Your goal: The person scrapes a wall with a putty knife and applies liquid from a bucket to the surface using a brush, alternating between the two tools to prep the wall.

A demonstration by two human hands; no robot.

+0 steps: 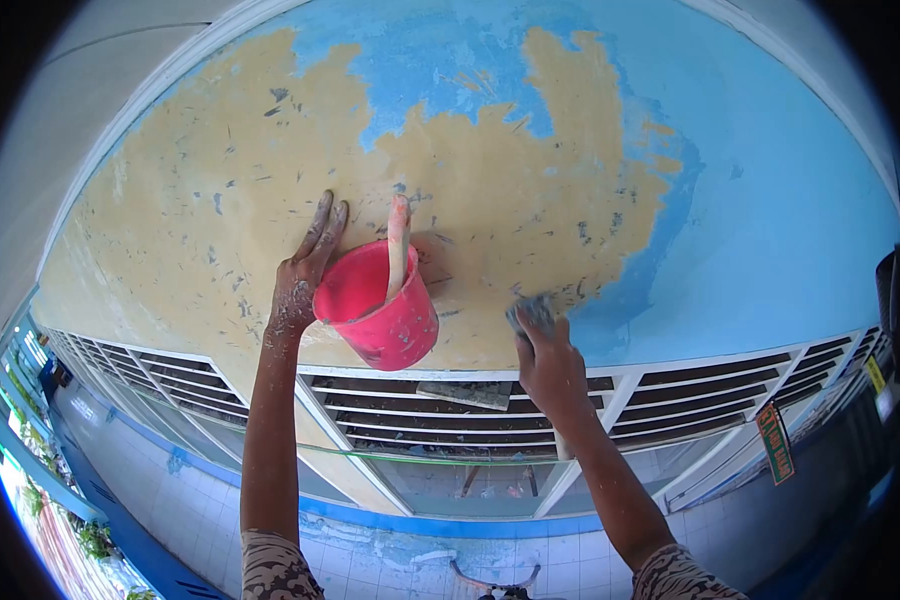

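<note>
My left hand (pixel 303 275) grips the rim of a pink bucket (pixel 395 330), with two stretched fingers resting up against the wall. A paint-smeared handle (pixel 398 245) sticks up out of the bucket; its lower end is hidden inside. On the right, my right hand (pixel 553 365) presses a small grey, mottled pad (pixel 532 312) to the wall, fingers laid over it. The wall carries tan patches (pixel 490 210) with dark streaks, bordered by blue paint (pixel 760 220). Both hands and the left forearm are speckled with pale residue.
Below the wall patch runs a white-framed louvre window (pixel 450 415), with a flat grey board (pixel 465 394) lying on its slats. A small sign (pixel 774 443) hangs at right. Far below lies a tiled floor (pixel 390 565), with plants (pixel 95 540) beyond a blue railing at left.
</note>
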